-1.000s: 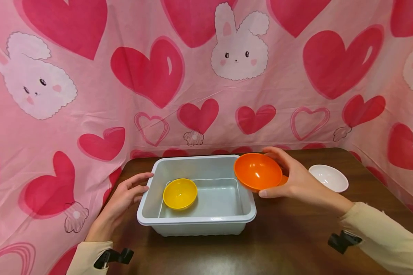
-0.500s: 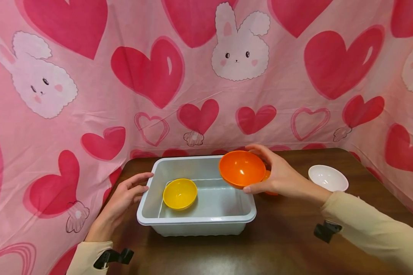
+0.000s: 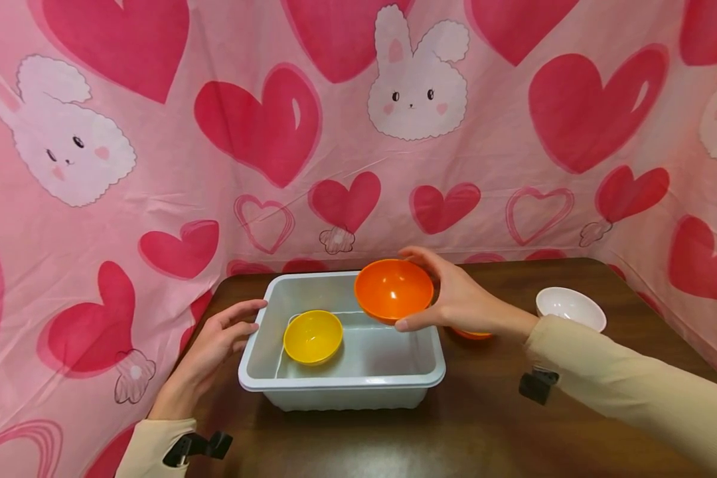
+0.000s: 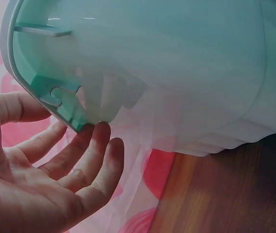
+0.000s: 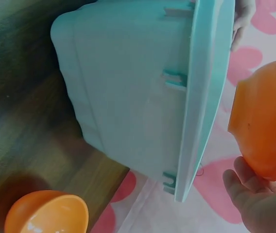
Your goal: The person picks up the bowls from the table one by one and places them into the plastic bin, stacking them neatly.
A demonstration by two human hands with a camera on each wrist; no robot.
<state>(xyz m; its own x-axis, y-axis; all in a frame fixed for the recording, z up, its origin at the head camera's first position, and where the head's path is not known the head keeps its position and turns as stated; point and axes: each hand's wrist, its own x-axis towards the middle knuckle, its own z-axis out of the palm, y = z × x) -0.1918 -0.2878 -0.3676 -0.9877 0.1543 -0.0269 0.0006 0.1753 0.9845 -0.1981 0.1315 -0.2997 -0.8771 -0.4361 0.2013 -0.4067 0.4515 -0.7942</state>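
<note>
My right hand (image 3: 454, 292) holds an orange bowl (image 3: 391, 289) by its right side, fingers behind and thumb in front. The bowl is above the right back part of a pale grey plastic tub (image 3: 346, 397). In the right wrist view the bowl's underside (image 5: 264, 121) is turned toward the tub, apart from its rim. A yellow bowl (image 3: 313, 337) sits inside the tub, on the left. My left hand (image 3: 212, 342) is at the tub's left rim; in the left wrist view its loosely bent fingertips (image 4: 101, 131) touch the rim's edge or lie just beneath it.
A second orange bowl (image 5: 45, 213) stands on the dark wooden table (image 3: 502, 411), mostly hidden behind my right hand in the head view. Farther right is a white bowl (image 3: 570, 309). A pink cloth (image 3: 358, 153) with hearts and rabbits hangs around the table.
My right hand has carried the orange bowl leftward from the tub's right rim to over its inside. The second orange bowl shows more behind the hand. My left hand has stayed in place.
</note>
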